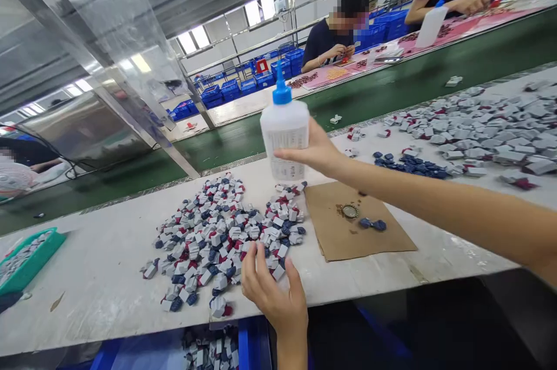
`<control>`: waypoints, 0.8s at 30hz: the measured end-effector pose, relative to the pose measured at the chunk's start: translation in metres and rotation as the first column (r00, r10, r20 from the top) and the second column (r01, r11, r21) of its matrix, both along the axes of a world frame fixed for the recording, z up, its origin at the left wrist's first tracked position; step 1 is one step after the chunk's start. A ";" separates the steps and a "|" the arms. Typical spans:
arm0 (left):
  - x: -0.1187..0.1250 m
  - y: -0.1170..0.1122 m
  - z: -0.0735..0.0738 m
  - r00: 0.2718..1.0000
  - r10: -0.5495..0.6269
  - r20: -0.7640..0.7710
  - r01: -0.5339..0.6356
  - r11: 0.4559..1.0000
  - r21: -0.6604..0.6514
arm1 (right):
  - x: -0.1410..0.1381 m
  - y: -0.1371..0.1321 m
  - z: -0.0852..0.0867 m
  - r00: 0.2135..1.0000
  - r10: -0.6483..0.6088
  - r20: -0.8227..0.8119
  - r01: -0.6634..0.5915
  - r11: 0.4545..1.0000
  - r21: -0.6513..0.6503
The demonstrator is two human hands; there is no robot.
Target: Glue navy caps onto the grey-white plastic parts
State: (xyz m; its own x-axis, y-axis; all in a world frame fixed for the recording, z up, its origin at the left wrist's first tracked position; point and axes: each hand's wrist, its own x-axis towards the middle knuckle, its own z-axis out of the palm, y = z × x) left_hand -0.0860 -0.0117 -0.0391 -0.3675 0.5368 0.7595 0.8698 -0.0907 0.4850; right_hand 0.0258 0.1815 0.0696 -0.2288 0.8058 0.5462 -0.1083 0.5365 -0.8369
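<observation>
One bottle [285,120] with a blue nozzle [282,93] is held upright in the grasp of the right hand [315,152], by the far end of a pile [209,228] and the brown card [365,242] bearing a dish [350,211] and a blue piece [372,224]. The left hand [276,291], fingers loosely parted, is at the pile's near side; whether it touches any pieces cannot be told.

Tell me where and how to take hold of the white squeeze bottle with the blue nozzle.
I'd grip the white squeeze bottle around its broad body, below the shoulders, coming from the right, as the right hand does. It stands nearly upright, so the sides are open to a wrap. The blue nozzle tapers to a thin tip, likely a poorer hold.
</observation>
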 end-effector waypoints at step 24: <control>0.173 -0.022 0.047 -0.779 0.363 0.511 0.597 0.679 0.428 | 0.163 -0.144 -0.039 0.650 0.421 0.633 0.449 0.459 -0.766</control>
